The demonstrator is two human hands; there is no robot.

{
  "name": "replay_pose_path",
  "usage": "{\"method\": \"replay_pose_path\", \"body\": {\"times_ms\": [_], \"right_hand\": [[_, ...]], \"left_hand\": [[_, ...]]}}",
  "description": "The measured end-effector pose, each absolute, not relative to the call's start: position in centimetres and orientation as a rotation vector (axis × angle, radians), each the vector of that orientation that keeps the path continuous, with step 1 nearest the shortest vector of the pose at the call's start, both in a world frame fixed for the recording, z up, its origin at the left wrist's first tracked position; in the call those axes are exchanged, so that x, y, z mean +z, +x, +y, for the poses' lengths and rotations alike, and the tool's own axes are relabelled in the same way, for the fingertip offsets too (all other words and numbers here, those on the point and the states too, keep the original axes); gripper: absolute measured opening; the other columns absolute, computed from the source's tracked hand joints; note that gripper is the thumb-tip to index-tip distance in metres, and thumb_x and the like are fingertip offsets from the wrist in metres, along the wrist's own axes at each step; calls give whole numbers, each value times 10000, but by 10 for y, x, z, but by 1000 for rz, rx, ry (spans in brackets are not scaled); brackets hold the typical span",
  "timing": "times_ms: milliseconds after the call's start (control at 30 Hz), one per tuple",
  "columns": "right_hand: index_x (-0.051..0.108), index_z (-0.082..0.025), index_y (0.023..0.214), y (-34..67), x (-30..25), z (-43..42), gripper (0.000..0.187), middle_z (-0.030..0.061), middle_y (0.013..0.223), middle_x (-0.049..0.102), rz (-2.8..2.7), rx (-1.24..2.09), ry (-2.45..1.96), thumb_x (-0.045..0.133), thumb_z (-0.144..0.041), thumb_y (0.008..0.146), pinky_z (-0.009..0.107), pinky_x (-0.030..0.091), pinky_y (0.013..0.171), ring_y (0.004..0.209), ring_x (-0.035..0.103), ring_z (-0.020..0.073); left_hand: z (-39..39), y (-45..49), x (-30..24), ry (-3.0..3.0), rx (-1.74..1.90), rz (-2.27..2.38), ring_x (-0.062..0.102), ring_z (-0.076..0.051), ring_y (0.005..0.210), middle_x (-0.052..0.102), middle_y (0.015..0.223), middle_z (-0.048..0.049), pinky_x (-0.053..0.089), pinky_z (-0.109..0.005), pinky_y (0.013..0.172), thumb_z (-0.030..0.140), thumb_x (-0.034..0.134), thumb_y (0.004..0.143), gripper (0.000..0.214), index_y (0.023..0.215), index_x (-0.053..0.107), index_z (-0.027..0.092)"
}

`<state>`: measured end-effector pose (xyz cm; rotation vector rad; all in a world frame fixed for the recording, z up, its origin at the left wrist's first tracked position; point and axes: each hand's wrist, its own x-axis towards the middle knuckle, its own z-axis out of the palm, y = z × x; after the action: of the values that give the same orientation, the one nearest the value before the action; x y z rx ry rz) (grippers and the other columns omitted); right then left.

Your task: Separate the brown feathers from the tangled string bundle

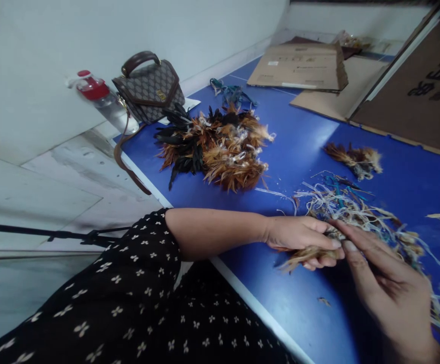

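My left hand (303,236) is closed around a small bunch of brown feathers (299,257), whose tips stick out below the palm. My right hand (390,278) meets it at the bunch's other end, thumb and fingers pinched together there. What exactly the right fingertips grip is mostly hidden, though it appears to be the end of the same bunch. Just beyond both hands lies a tangled heap of pale string and feather scraps (330,202). A small brown feather bundle (356,157) rests farther back on the blue table (292,156).
A large pile of tied brown and black feather bunches (223,151) lies at the back left. Behind it are teal string (235,94), a patterned handbag (154,91) and a red-topped bottle (104,98). Cardboard pieces (299,65) and a big cardboard box (417,91) occupy the far right.
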<state>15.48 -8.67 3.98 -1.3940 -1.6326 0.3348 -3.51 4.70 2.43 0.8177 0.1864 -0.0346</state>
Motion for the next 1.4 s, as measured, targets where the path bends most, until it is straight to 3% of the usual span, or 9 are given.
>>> {"method": "replay_pose_path", "body": {"times_ms": [233, 400, 567, 767, 900, 1000, 1233, 1400], "right_hand": [[885, -426, 1411, 151, 44, -87, 388, 34, 1429, 875, -1653, 335, -1387, 796, -300, 1055, 619, 709, 1171, 1321, 849, 325], [898, -389, 1342, 137, 47, -88, 353, 61, 1433, 862, -1532, 239, -1400, 879, -300, 1001, 655, 676, 1177, 1279, 844, 345], [898, -359, 1286, 141, 43, -85, 301, 74, 1313, 864, -1467, 299, -1467, 897, -392, 987, 590, 676, 1117, 1232, 822, 334], [909, -362, 1275, 145, 38, -85, 307, 68, 1193, 816, -1441, 346, -1471, 915, -422, 974, 470, 633, 870, 1062, 768, 290], [891, -332, 1243, 137, 35, -84, 318, 66, 1182, 819, -1438, 308, -1518, 929, -471, 958, 484, 621, 881, 1020, 776, 288], [885, -317, 1182, 132, 35, -83, 270, 64, 1164, 826, -1387, 298, -1575, 908, -494, 979, 468, 616, 876, 1006, 778, 278], [902, -314, 1133, 133, 38, -83, 252, 57, 1110, 831, -1307, 394, -1582, 900, -510, 975, 398, 656, 841, 964, 789, 255], [900, -311, 1130, 138, 37, -85, 256, 60, 1134, 835, -1295, 442, -1558, 917, -494, 952, 397, 681, 881, 997, 807, 257]], "left_hand": [[48, -33, 17, 858, -39, 162, 585, -122, 608, 667, 786, -8, 508, -287, 612, 270, 832, 999, 229, 945, 617, 211], [44, -31, 17, 845, -45, 209, 506, -88, 572, 627, 751, 13, 441, -250, 584, 254, 823, 979, 271, 877, 575, 215], [44, -33, 28, 832, -46, 252, 477, -73, 567, 598, 733, 41, 418, -218, 580, 206, 860, 958, 290, 938, 572, 225], [44, -34, 38, 902, -10, 291, 370, -44, 543, 514, 703, 62, 313, -191, 562, 105, 699, 1021, 227, 903, 539, 215], [41, -33, 33, 1007, 50, 318, 394, -76, 557, 461, 679, 99, 349, -203, 575, 64, 672, 983, 222, 1005, 537, 239], [40, -31, 30, 1051, 49, 324, 409, -83, 570, 485, 702, 95, 392, -215, 596, 90, 640, 996, 205, 1010, 511, 249], [44, -36, 38, 1000, -20, 207, 344, -58, 576, 441, 708, 75, 285, -229, 584, 113, 687, 981, 280, 837, 476, 229], [48, -37, 42, 907, -31, 227, 403, -89, 588, 551, 733, 28, 357, -242, 587, 314, 684, 1086, 212, 924, 597, 208]]}}
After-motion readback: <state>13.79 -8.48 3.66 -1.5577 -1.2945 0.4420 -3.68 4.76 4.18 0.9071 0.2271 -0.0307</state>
